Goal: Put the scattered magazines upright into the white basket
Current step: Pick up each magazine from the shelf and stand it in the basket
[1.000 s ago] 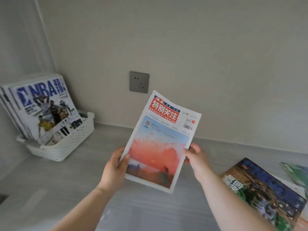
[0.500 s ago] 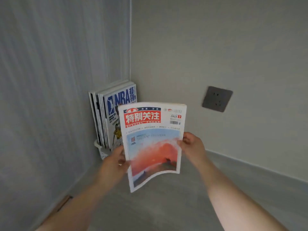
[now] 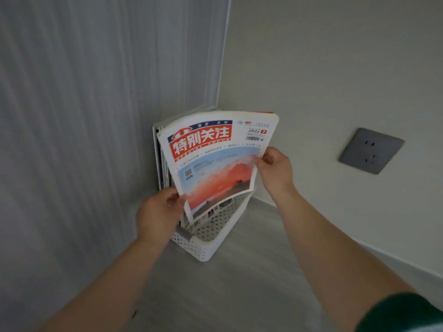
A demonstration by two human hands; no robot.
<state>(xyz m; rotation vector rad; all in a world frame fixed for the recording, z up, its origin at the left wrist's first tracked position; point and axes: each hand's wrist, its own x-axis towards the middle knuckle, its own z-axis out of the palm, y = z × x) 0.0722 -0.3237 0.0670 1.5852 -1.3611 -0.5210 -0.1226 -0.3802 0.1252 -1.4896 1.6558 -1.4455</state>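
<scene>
Magazine (image 3: pixel 215 159) sits directly over the white basket (image 3: pixel 208 248), and the coming move turns on that. Its long axis runs nearly upright, top leaning a little to the right, and its curled bottom edge hangs just above the basket's open mouth. The basket lies below and between the two hands, so the way in looks to be straight down.

The left hand (image 3: pixel 158 212) pinches the magazine's lower left edge between thumb and fingers. It is the lower of the two and the nearer to the basket, just above the rim on its own side. The right hand (image 3: pixel 275 171) pinches the right edge about halfway up, thumb on the cover, well above the rim.

Behind the held magazine, beyond both hands, other magazines (image 3: pixel 159 159) stand upright in the basket against the wall corner.

Counted: one magazine in hand, one basket, two hands on the paper. The standing ones show as several edges, at least three, but they are too hidden for a sure number. No loose magazines show on the grey surface (image 3: pixel 239 295). One wall socket (image 3: pixel 371 150) sits out beyond the right hand.
</scene>
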